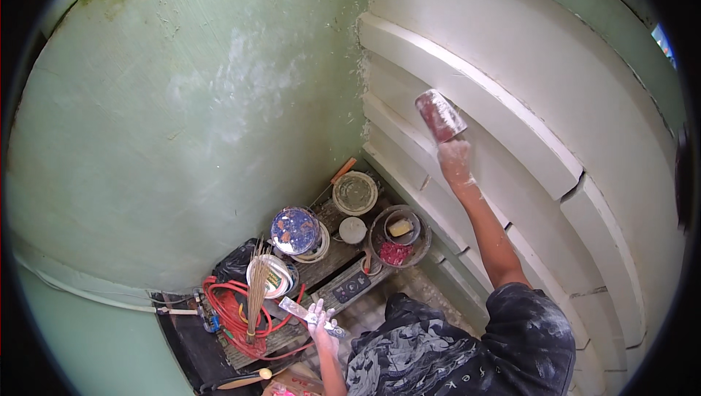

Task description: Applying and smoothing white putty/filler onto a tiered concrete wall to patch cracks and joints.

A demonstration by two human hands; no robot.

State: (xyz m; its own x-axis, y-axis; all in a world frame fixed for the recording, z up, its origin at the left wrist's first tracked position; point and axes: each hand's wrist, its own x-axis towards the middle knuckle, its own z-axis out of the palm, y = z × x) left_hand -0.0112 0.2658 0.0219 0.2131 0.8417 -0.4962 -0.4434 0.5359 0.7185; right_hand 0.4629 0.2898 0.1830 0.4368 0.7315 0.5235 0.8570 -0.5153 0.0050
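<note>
My right hand (pixel 456 160), dusted white, grips a reddish-brown sanding pad (pixel 440 113) with white powder on it, held at the white panelled wall (pixel 511 111) between two raised horizontal bands; I cannot tell whether the pad touches it. My left hand (pixel 321 319), also white with powder, holds a flat, powder-coated tool (pixel 296 309), perhaps a scraper, low at the bottom centre above the wooden slatted platform.
A green wall (pixel 182 140) meets the panels at a corner. On the platform (pixel 321 272) stand several buckets (pixel 355 193), a basin (pixel 423 246) with pink material, a stick bundle (pixel 259 286), a red hose (pixel 226 323) and a black bag (pixel 234 264). A pipe (pixel 109 297) runs left.
</note>
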